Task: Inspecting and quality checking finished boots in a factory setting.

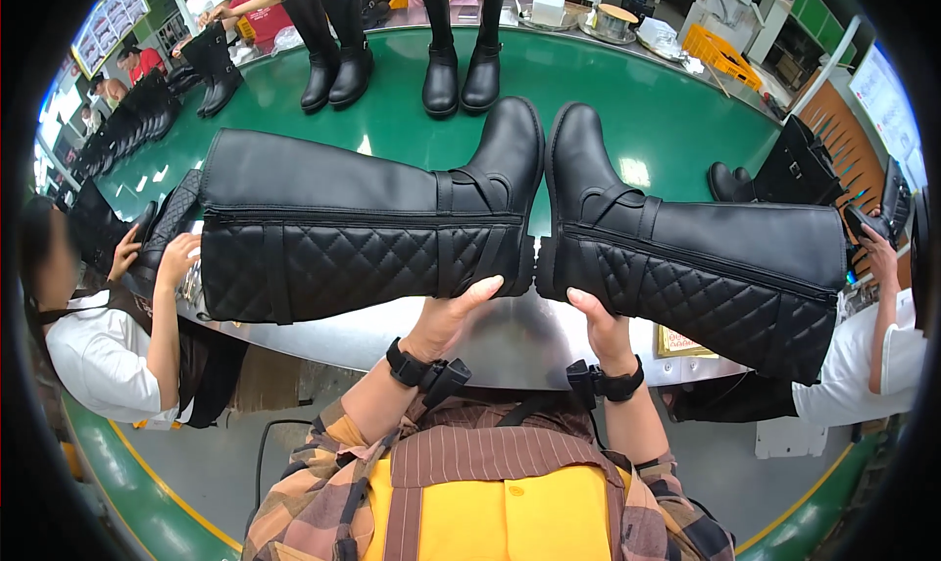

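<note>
Two tall black boots lie on their sides in the air before me, soles facing each other and nearly touching. My left hand (446, 316) grips the left boot (333, 184) by its heel end, thumb over the ankle part. The right boot (716, 238) is held the same way by my right hand (603, 324). Each boot has a smooth half, a long zip and a quilted half, with crossed straps at the ankle. Both shafts point outward. My palms and most fingers are hidden beneath the boots.
A green conveyor table (412, 159) with a metal edge (392, 350) runs ahead. Pairs of boots stand along it, such as the upright pair (461, 76) at the back. Co-workers sit close on the left (118, 336) and right (853, 355). A yellow crate (720, 56) is at the far right.
</note>
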Motion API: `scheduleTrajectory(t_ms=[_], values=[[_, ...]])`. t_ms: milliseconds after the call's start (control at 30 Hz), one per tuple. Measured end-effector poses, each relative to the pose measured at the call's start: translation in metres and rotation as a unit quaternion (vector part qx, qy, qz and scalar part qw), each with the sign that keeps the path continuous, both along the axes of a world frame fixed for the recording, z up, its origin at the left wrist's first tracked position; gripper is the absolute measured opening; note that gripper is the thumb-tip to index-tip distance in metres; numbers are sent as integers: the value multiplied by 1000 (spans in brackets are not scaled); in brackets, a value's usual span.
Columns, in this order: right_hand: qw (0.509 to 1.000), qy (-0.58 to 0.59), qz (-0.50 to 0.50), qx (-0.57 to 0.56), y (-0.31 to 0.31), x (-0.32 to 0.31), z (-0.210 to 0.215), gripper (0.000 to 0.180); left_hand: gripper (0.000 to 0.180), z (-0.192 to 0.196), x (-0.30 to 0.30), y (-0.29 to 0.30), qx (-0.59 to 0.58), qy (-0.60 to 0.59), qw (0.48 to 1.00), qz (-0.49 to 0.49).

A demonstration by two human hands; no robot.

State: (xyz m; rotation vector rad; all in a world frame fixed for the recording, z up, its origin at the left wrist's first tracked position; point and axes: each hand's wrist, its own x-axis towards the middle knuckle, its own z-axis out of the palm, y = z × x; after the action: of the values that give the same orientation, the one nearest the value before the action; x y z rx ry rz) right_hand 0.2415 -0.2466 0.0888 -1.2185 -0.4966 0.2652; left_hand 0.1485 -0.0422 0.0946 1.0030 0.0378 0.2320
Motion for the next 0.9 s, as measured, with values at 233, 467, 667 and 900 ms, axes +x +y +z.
scheduleTrajectory(t_ms=[233,467,667,900], values=[[980,193,19,35,-23,0,-5,34,37,-2,-20,2,7,34,994,103],[924,355,141,2,-58,31,-28,36,38,-19,-41,2,-111,109,986,67],[883,459,93,43,-64,15,-20,32,42,-44,-43,-28,-121,158,980,26],[925,11,-53,-377,-178,20,34,23,43,-50,-42,-35,-136,178,974,45]])
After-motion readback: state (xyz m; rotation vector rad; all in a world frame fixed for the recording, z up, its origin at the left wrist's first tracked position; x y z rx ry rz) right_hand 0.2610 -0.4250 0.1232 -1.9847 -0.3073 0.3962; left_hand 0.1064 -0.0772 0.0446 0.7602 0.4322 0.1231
